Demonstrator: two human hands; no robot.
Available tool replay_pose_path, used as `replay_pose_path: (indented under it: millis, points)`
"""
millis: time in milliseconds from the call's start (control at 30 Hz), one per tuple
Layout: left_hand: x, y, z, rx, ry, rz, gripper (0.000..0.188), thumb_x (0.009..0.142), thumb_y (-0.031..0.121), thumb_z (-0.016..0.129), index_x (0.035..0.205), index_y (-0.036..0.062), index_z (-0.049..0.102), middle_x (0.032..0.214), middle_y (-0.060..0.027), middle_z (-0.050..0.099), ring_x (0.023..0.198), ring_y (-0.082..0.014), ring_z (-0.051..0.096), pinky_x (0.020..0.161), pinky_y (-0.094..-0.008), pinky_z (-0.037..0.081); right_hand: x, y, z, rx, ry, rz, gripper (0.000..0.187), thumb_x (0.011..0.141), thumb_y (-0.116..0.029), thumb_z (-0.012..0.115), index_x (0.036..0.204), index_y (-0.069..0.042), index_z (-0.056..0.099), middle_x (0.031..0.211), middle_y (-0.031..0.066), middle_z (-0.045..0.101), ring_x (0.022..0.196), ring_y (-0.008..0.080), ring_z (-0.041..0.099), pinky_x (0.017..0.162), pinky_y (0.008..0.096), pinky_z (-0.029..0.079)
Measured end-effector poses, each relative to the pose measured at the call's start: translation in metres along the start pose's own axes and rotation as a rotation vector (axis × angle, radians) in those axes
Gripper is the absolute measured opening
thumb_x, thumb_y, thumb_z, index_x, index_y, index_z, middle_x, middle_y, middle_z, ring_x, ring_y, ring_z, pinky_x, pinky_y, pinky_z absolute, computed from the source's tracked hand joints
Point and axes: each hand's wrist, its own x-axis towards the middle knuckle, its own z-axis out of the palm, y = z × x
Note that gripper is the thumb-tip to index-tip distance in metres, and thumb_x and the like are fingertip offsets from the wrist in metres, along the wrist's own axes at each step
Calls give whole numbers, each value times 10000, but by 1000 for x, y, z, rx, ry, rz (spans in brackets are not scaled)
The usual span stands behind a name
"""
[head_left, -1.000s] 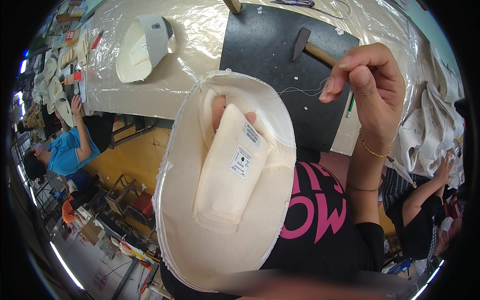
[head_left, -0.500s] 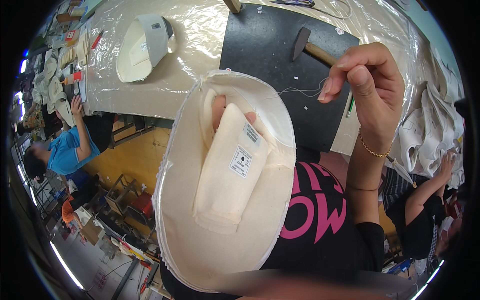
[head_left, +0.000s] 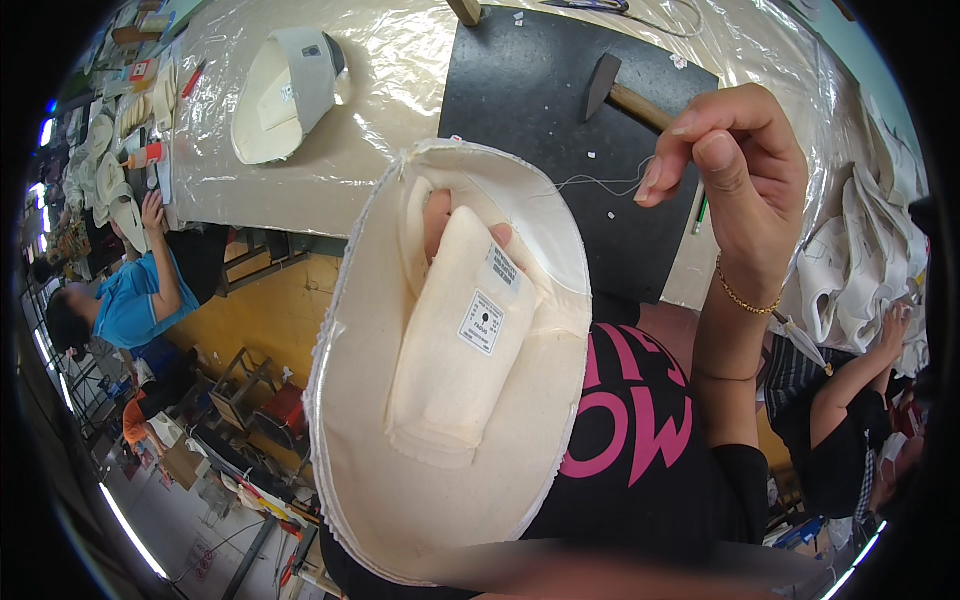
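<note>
A large cream cloth shell (head_left: 365, 420), oval and deep with a layered rim, is held up in front of me. Inside it hangs a padded tongue-like flap (head_left: 440, 370) with two printed labels. Fingertips of my left hand (head_left: 437, 222) show behind the flap's upper end, gripping the cloth; the rest of that hand is hidden. My right hand (head_left: 745, 165) is raised to the right of the shell, fingers curled in a pinch. Fine thread (head_left: 600, 180) runs from the shell's upper right edge to these fingers. No needle can be made out.
A black mat (head_left: 520, 100) lies on the plastic-covered table (head_left: 390, 60), bearing a hammer (head_left: 603, 85). Another white shell (head_left: 300, 95) rests farther left. White pieces (head_left: 850, 250) are heaped at the right beside one person; someone in blue (head_left: 150, 300) works at the left.
</note>
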Motion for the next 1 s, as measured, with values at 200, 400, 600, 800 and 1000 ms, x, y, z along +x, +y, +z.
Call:
replay_pose_path:
  millis: [200,400,600,800,1000]
  points:
    - [1,0,0,22,5,8,470,997,419,555,1335,94,526,1187,-138,629,1065,-315,642,899,-420,567,0,-1,1,-2,8,6,164,993,-158,620,1011,2,650,763,62,675,656,122,677,573,201,500]
    - [1,-1,0,44,10,16,468,997,414,558,1335,93,526,1188,-135,627,1065,-311,641,899,-417,565,1,-4,-2,-105,-72,7,253,1027,-236,566,1036,16,561,758,107,607,637,169,629,564,277,549]
    - [1,-1,-1,65,15,25,465,997,410,560,1336,93,526,1188,-133,626,1064,-308,640,900,-414,563,1,-3,-1,-86,-68,-1,252,1032,-234,556,1043,18,556,760,115,613,632,167,630,555,266,541]
    - [2,-2,-1,87,20,35,463,996,405,562,1337,93,527,1189,-131,624,1064,-304,639,900,-410,561,1,-5,0,-71,-54,4,264,1038,-242,544,1052,21,548,768,143,631,603,171,627,539,250,526]
    - [2,-2,-1,109,24,44,461,996,400,565,1337,93,527,1190,-129,622,1064,-300,638,900,-407,559,2,-4,-1,-86,-37,-12,259,1040,-240,541,1082,16,538,797,168,656,602,169,634,540,239,518]
